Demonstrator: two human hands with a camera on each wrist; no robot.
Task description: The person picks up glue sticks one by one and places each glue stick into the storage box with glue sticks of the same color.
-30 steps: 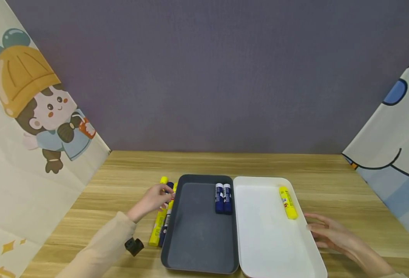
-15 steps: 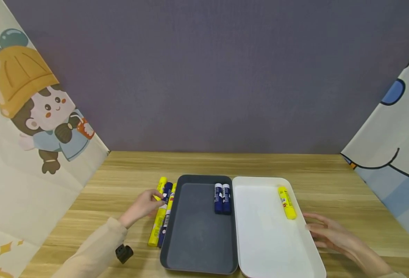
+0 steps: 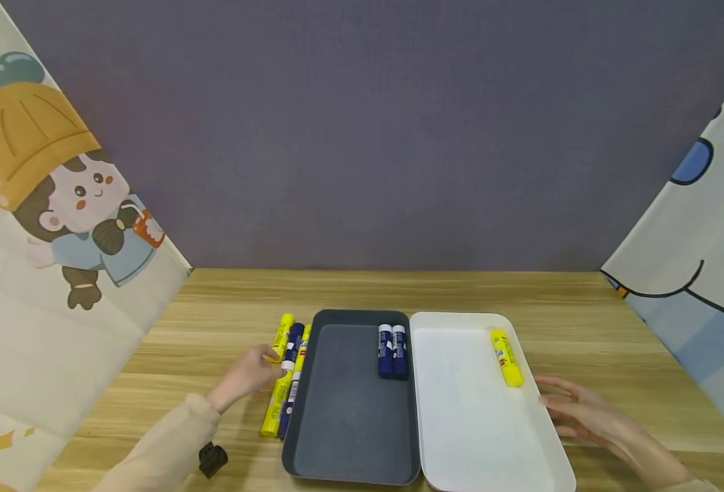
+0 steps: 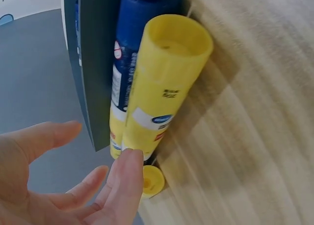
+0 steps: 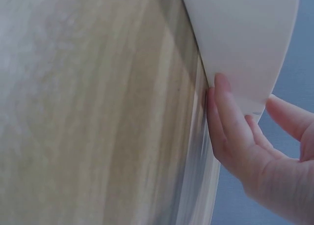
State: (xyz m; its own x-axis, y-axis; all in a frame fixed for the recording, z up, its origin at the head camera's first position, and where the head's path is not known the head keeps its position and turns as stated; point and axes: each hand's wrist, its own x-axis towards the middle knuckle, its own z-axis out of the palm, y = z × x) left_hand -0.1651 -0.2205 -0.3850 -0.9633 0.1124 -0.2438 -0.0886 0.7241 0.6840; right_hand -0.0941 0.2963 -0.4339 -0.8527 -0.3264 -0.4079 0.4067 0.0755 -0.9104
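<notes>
My left hand [image 3: 248, 376] is over the glue sticks lying left of the dark grey tray [image 3: 350, 424]. Thumb and fingers are spread apart in the left wrist view, with the fingertips by the far end of a near yellow glue stick [image 4: 162, 87]. Beside that stick lies a navy blue one [image 4: 140, 23]; farther back are another yellow glue stick [image 3: 283, 333] and a navy one with a white cap [image 3: 292, 342]. At the white tray's [image 3: 479, 430] right side, my right hand [image 3: 589, 413] rests its fingers on the outer wall, thumb near the rim.
Two navy glue sticks [image 3: 393, 355] lie side by side in the grey tray's far right corner. One yellow glue stick [image 3: 506, 357] lies by the white tray's right wall. The trays touch on the wooden table [image 3: 227, 287], with a dark grey panel [image 3: 362, 137] behind.
My left hand has drawn away from the grey tray's edge, leftward and nearer, towards the outer glue sticks. The right hand stays at the white tray. The head view shifts slightly.
</notes>
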